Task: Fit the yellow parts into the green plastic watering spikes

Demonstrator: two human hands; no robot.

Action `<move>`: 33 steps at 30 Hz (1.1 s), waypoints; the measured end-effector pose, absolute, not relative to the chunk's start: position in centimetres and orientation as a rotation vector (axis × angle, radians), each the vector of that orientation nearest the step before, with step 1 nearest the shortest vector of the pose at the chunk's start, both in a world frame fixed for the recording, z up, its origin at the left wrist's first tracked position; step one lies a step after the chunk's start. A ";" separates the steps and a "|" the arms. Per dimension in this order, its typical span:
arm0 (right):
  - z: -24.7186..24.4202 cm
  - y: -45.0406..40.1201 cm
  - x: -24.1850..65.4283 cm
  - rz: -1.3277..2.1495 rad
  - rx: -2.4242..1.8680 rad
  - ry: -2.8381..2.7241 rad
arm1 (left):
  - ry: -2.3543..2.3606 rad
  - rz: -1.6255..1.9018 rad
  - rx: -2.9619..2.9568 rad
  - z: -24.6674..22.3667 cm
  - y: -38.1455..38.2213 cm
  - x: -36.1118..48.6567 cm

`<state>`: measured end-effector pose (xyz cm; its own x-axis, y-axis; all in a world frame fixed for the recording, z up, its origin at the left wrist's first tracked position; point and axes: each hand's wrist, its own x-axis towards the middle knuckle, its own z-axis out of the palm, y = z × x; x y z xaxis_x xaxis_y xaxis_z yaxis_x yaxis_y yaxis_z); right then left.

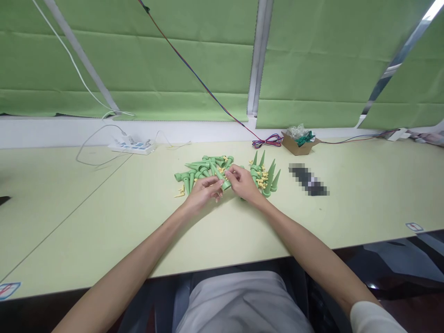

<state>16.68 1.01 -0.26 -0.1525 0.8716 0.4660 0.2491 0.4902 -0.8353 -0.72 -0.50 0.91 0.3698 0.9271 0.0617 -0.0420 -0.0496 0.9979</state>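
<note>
Between my hands is a green plastic spike (225,185), tilted, with its wide collar toward me and its narrow end pointing away over the pile. My left hand (204,192) has its thumb and fingers closed on the spike near the collar. Against the spike's other side, my right hand (242,181) pinches its thumb and forefinger together; whatever lies between those fingertips is too small to make out. Similar green spikes (192,178) lie heaped beyond my left hand with small yellow parts (181,191) beside them. Right of my right hand, several green spikes (271,178) stand point up among yellow pieces (262,179).
A small cardboard box (300,147) with clear plastic and dark green stuff stands at the back, beside coiled red and blue wire (268,140). A white power strip (133,147) with cables sits back left. A blurred dark item (308,179) lies to the right on the pale table (121,217).
</note>
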 end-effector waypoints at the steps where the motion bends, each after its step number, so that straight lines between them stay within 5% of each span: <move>1: -0.2 1.1 16.7 0.728 -0.973 -1.684 | 0.895 0.984 1.456 1.0 -0.5 -0.8; 22: -0.2 1.3 16.6 0.750 -1.112 -1.651 | 1.096 1.362 2.518 -0.7 -0.1 -1.0; 33: 0.2 1.3 16.4 0.621 -1.261 -1.712 | 1.108 1.274 2.826 -1.2 0.4 -1.5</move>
